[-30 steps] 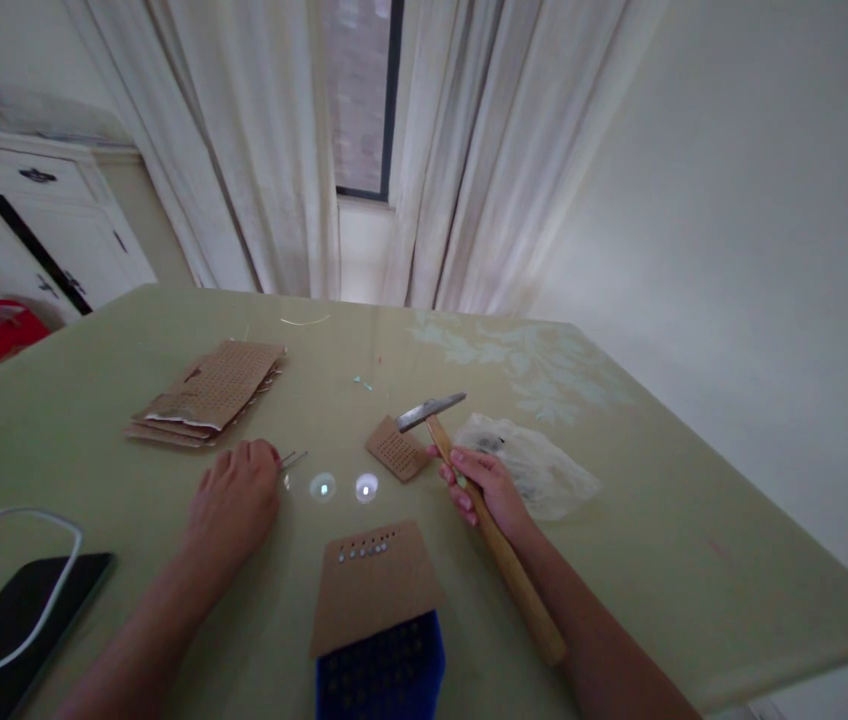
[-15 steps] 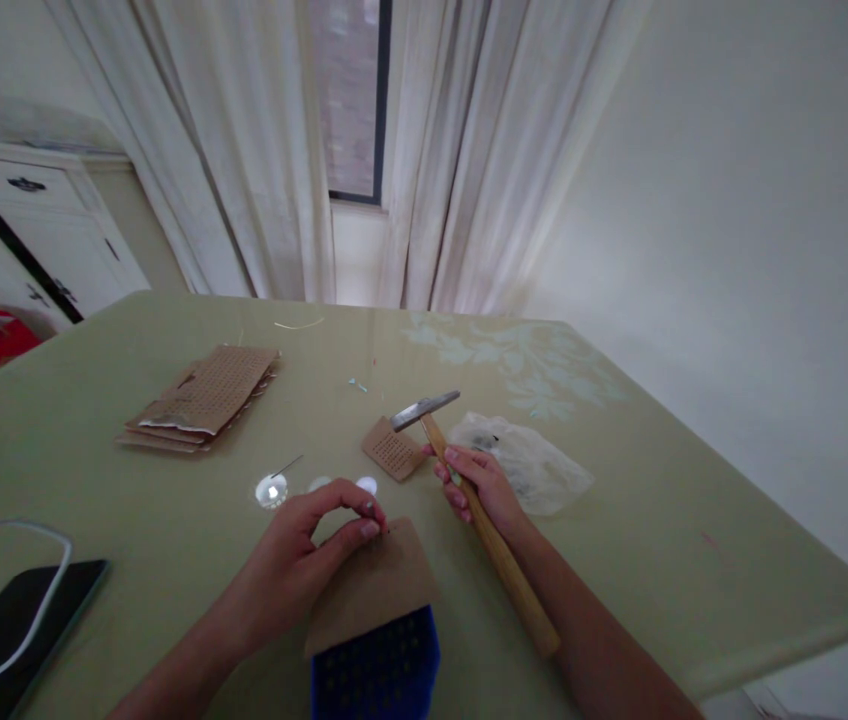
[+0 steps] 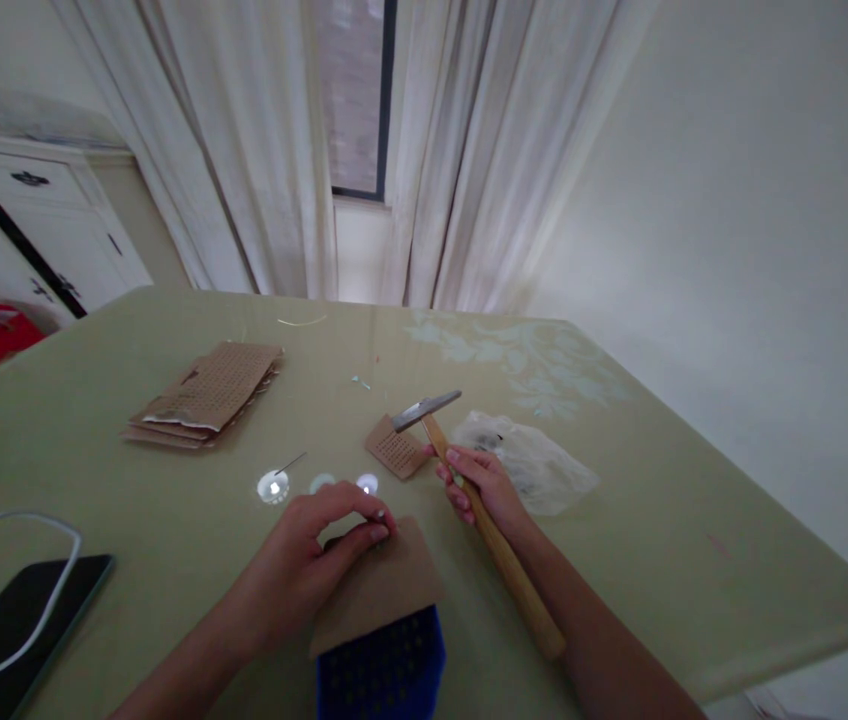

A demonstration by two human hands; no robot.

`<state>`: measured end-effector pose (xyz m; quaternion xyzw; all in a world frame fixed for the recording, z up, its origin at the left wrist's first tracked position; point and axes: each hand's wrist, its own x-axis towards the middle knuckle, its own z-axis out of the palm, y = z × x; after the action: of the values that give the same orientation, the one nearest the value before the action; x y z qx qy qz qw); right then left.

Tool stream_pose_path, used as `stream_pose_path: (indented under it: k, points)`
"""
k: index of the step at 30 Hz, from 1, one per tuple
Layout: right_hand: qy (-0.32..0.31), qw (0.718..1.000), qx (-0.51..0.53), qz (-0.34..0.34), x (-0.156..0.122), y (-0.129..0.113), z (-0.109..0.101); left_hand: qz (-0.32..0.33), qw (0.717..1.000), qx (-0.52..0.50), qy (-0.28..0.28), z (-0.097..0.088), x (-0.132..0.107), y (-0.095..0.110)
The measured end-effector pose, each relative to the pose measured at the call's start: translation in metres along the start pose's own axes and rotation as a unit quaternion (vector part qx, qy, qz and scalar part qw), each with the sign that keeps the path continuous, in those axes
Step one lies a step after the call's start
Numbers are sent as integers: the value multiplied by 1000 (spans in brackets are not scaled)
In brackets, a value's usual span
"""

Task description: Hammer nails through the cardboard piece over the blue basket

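Note:
My left hand [image 3: 311, 545] pinches a small nail [image 3: 380, 514] between thumb and fingertips, over the far part of a brown cardboard piece [image 3: 379, 590]. Most of the nail is hidden by the fingers. The cardboard lies on a blue block [image 3: 386, 665] with rows of small dots, cut off by the bottom edge. My right hand [image 3: 480, 485] is wrapped round the wooden handle of a hammer [image 3: 503, 550]. The hammer's metal head points away, above a small cardboard piece [image 3: 396, 450] with rows of holes.
A crumpled clear plastic bag [image 3: 536, 465] lies right of the hammer. Stacked punched cardboard sheets [image 3: 214, 395] sit at the left. Beyond my left hand, a thin metal pin [image 3: 290, 463] lies by a bright round reflection. A black tablet [image 3: 26, 630] with a white cable [image 3: 49, 610] is lower left.
The left fingertips have shifted slightly on the cardboard, still pinching the nail. The hammer stays in my right hand, nearly still. The whole view has moved a little.

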<state>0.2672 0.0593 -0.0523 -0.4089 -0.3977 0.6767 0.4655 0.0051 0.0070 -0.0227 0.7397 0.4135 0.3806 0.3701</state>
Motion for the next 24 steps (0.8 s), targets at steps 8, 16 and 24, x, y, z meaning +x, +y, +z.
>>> stream_pose_path:
  k: [8,16,24]
  points:
    - [3,1000,-21,-10,-1,-4,0,35,998,42,-12,0,-1,-3]
    - [-23,977,-211,-7,-64,-55,11,82,993,81,-21,0,1,-2]
    - [-45,884,-464,-25,-149,-115,65,95,993,73,-25,-1,4,7]
